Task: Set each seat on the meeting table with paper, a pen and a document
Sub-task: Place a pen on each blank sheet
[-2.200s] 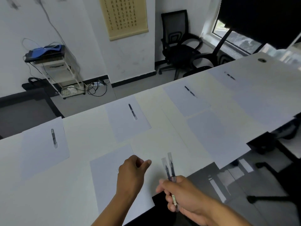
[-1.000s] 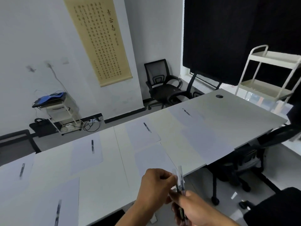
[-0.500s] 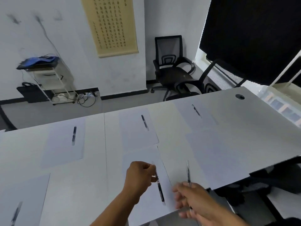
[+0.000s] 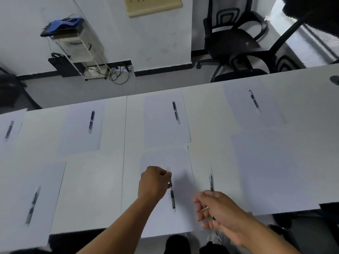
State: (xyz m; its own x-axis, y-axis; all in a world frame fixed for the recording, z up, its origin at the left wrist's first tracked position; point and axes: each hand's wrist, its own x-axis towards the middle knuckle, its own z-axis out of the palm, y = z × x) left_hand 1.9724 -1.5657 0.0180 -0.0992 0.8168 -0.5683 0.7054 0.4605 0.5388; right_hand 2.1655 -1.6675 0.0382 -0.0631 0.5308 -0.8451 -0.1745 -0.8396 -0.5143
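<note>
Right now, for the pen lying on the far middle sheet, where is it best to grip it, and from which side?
Probably pinch the far middle pen at mid-barrel, from above, fingers closing across its sides. It lies flat on its sheet, pointing away from you, with bare paper on both sides.

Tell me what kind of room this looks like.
Probably an office meeting room. A long white table is laid with sheets of paper, most with a pen on top, and black mesh office chairs stand by the far wall.

bare forearms, no sleeves, left hand [image 4: 155,182], right hand [image 4: 218,209]
</note>
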